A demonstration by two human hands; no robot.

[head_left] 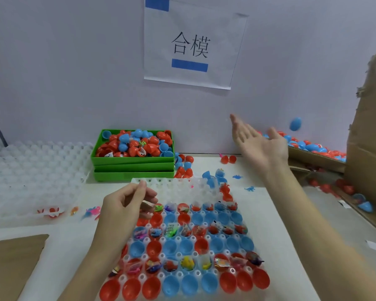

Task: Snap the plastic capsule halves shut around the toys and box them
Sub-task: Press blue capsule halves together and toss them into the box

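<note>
A clear plastic tray [176,187] in front of me holds rows of red and blue capsule halves [182,246]; some rows have small toys in them, others are empty. My left hand [122,205] hovers over the tray's far left corner with its fingers loosely curled, and I see nothing in it. My right hand [261,144] is raised at the right, palm up and fingers straight, holding nothing. A closed blue capsule [295,123] is in mid-air just beyond it, above the cardboard box [317,158] that holds several closed red and blue capsules.
Stacked green boxes [132,168] of loose halves and toys stand behind the tray. Empty white trays [30,166] lie at the left. Loose halves [183,166] and small toys are scattered on the table. A tall cardboard flap [369,127] rises at the right.
</note>
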